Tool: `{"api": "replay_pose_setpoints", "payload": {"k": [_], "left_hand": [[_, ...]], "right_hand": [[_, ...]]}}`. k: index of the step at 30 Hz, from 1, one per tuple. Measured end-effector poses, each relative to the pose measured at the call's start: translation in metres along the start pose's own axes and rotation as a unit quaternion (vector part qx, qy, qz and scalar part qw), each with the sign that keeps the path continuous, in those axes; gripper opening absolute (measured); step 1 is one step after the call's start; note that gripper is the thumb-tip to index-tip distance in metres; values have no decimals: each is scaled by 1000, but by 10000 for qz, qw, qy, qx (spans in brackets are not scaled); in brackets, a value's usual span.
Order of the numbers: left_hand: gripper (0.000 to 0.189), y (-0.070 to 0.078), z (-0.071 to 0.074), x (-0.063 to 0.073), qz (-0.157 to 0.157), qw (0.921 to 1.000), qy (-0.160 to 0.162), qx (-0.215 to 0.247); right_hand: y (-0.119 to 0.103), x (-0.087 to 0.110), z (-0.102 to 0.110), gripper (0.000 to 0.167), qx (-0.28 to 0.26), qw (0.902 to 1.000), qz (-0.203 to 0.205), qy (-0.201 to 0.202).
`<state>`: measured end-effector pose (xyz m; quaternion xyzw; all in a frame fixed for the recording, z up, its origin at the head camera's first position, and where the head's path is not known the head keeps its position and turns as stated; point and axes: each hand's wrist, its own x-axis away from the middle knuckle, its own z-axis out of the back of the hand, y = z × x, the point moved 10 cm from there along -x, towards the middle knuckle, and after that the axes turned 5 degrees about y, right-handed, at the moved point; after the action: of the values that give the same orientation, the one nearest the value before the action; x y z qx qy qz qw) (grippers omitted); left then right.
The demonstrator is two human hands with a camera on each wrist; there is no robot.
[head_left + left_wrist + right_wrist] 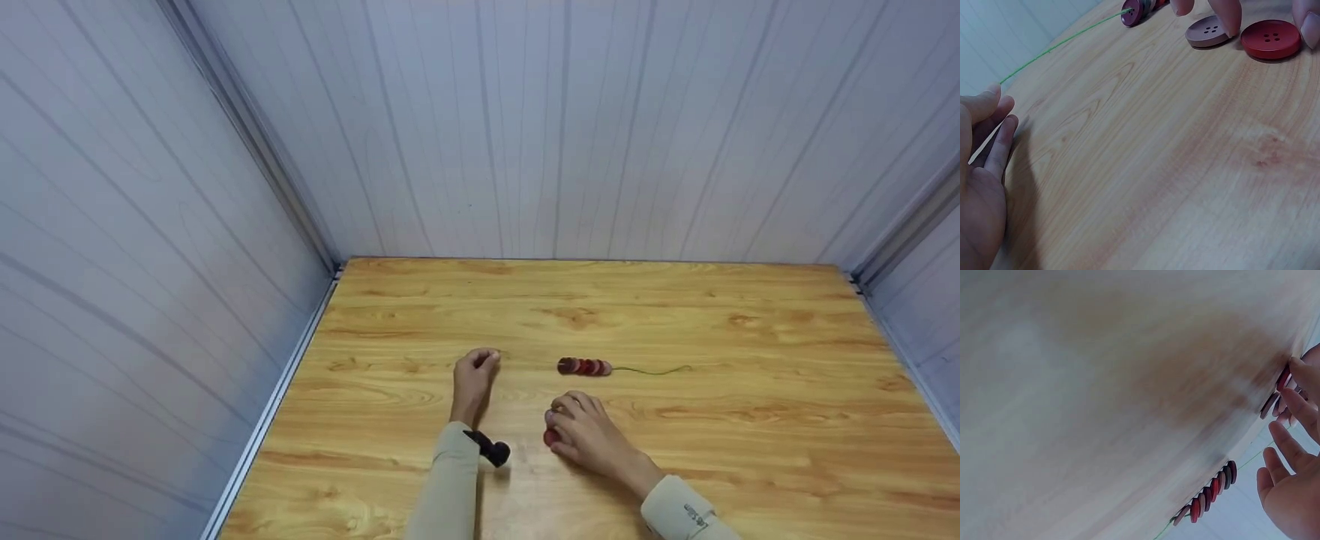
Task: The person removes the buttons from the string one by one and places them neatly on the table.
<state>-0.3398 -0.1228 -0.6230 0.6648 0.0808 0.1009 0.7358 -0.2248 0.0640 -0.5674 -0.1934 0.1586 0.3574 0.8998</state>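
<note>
I'm seeing a red button (1270, 38) lying on the bench (360, 465), at four o'clock from my left grip (472, 384); my right grip (589, 435), nearer and loosely spread, is partly covering it and a mauve button (1203, 32). My left grip is pinching green string (1049, 51) leading to threaded buttons (585, 367) lying nine-to-three at my right grip's twelve o'clock.

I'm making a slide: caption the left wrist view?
Left hand pinches green string running to purple button; right hand at brown button and red button.
</note>
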Motion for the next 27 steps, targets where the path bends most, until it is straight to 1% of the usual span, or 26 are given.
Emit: {"api": "replay_pose_setpoints", "payload": {"k": [3,4,8,10,12,14,19,21,25,27], "left_hand": [[19,1,0,1,-8,10000,7,10],[19,3,0,1,-63,10000,-1,-2],[21,16,2,7,-82,9999,-78,35],[22,24,2,11,-81,9998,-154,61],[23,27,3,13,-34,9998,-191,84],[24,25,3,12,-25,9998,-196,83],[23,6,1,3,-5,10000,-67,-26],[23,1,1,0,-24,10000,-18,-94],[21,0,2,-1,-90,9998,28,-161],[19,0,2,-1,-62,9998,33,-160]], "right_hand": [[2,-1,3,29,-154,9998,-109,50],[3,-1,4,28,-235,9996,-145,68],[9,-4,11,21,-519,9980,-317,169],[12,-5,15,20,-612,9971,-398,224],[17,-6,18,21,-659,9962,-494,284],[21,-7,22,23,-717,9951,-579,361],[32,-10,33,26,-735,9920,-733,715],[38,-11,37,26,-794,9897,-845,837],[53,-13,42,27,-879,9842,-1199,965],[62,-12,44,29,-889,9808,-1438,970]]}}
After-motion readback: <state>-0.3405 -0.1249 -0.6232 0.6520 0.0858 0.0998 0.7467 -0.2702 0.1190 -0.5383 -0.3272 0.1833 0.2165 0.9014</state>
